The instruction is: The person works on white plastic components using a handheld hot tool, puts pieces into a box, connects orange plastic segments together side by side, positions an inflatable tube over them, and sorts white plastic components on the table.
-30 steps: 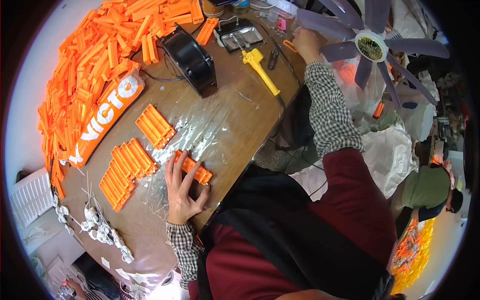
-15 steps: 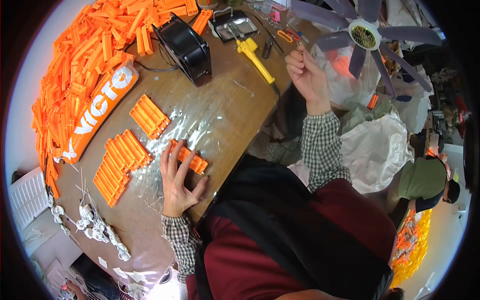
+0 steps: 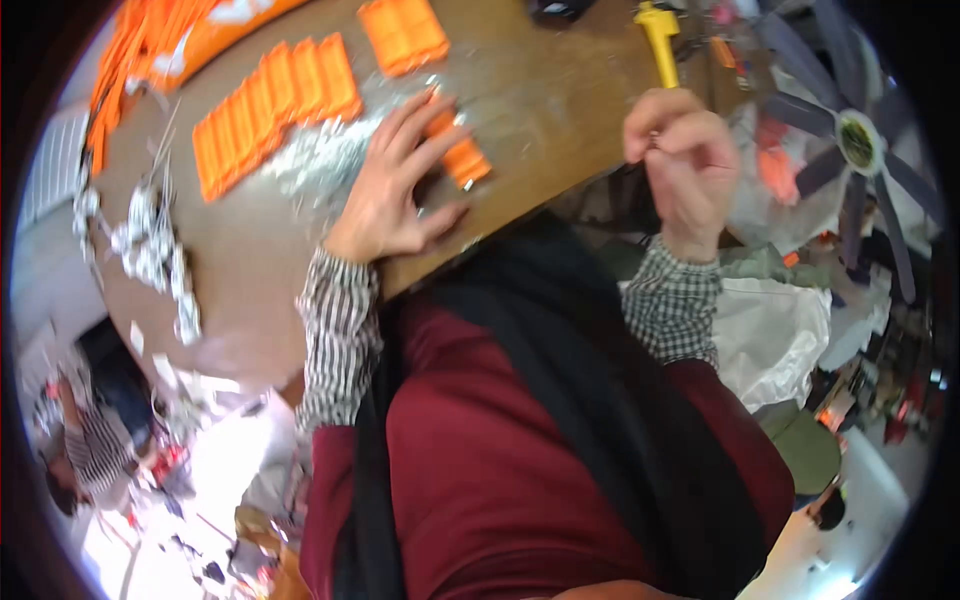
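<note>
My left hand point(image 3: 395, 185) lies on the table with its fingers spread. Its fingertips touch a small orange plastic piece point(image 3: 466, 160) near the table edge. Raised beyond the edge, my right hand point(image 3: 692, 160) is closed in a pinch. A tiny, shiny thing point(image 3: 654, 138) shows at its fingertips, too small to name. Left of my left hand, a row of ribbed orange plastic pieces point(image 3: 275, 105) lies side by side. Another orange group point(image 3: 404, 35) sits farther back.
A yellow-handled soldering iron point(image 3: 658, 45) lies at the back right of the table point(image 3: 250, 300). White wired parts point(image 3: 150, 245) lie at left. A large fan blade wheel point(image 3: 858, 140) stands at right. Another person point(image 3: 95, 440) is at the lower left.
The view has shifted, so the table things appear higher. My right hand has come down closer to my body, still pinching. My left hand stays at the orange piece.
</note>
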The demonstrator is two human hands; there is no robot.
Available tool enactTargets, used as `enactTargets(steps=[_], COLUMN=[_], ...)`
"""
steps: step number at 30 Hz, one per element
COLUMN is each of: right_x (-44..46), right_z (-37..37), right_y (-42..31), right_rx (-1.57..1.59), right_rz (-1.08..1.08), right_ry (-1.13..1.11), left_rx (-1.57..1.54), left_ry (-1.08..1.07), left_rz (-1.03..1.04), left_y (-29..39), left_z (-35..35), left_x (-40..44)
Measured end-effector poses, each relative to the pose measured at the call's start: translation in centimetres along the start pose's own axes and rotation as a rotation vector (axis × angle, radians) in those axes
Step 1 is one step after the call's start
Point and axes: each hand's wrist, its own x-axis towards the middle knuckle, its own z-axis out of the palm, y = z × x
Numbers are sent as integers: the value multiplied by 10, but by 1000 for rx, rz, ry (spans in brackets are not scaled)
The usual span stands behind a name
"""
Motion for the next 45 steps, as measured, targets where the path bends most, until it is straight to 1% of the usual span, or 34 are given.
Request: enactTargets(steps=[3, 6, 8, 9, 10, 11, 14, 15, 19, 21, 22, 24, 25, 26, 27, 29, 30, 32, 36, 38, 39, 41, 43, 45], right_x=[-1, -12, -17, -18, -19, -19, -17, -18, -23, -25, -26, -27, -28, -28, -28, -27, -27, -24, -21, -25, -26, -27, -28, -26], right_z=[19, 45, 55, 59, 62, 63, 55, 53, 49, 49, 50, 51, 51, 51, 50, 49, 48, 47, 48, 48, 47, 46, 43, 39], right_y=[9, 31, 39, 40, 41, 43, 50, 51, 62, 66, 67, 67, 67, 68, 68, 68, 67, 64, 68, 73, 75, 80, 83, 84], right_rx=[5, -87, -7, -10, 41, 90, 32, 20, 138, 182, 180, 181, 138, 94, 95, 46, 45, -57, -59, 116, 117, 288, 328, 371], right_rz=[10, 375, 522, 526, 590, 649, 590, 589, 630, 637, 605, 575, 512, 447, 446, 313, 313, 265, 273, 343, 344, 413, 441, 469], right_ry=[-76, -20, 1, -7, 43, 93, 22, 23, 79, 107, 119, 131, 128, 124, 123, 87, 87, 24, 49, 121, 120, 200, 222, 242], left_rx=[-17, 12, 36, 90, 145, 186, 211, 217, 222, 128, 127, -87, -87, -199, -310, -366, -423, -452, -453, -451, -451, -430, -410, -354], left_ry=[7, 15, 19, 25, 30, 105, 88, 132, 171, 163, 166, 212, 211, 199, 186, 173, 159, 157, 161, 169, 176, 177, 177, 149], left_rz=[-3, -6, -5, -18, -30, -24, -37, -12, 9, -19, -21, -44, -46, -120, -194, -219, -243, -253, -260, -266, -274, -275, -274, -232], left_y=[-4, -6, -10, -12, -14, -14, -17, -15, -13, -13, -13, -11, -8, -3, 0, 3, 3, 2, 0, 0, 0, 0, -1, -4], left_z=[2, 3, 4, 5, 6, 8, 4, 2, 1, 1, 2, 5, 5, 2, -1, -5, -6, -5, -4, -4, -4, -3, -2, -1], left_x=[-1, 0, 0, 1, 2, 3, -1, 0, -2, -3, -3, -3, -4, -4, -4, -4, -4, -5, -5, -4, -4, -4, -4, -4])
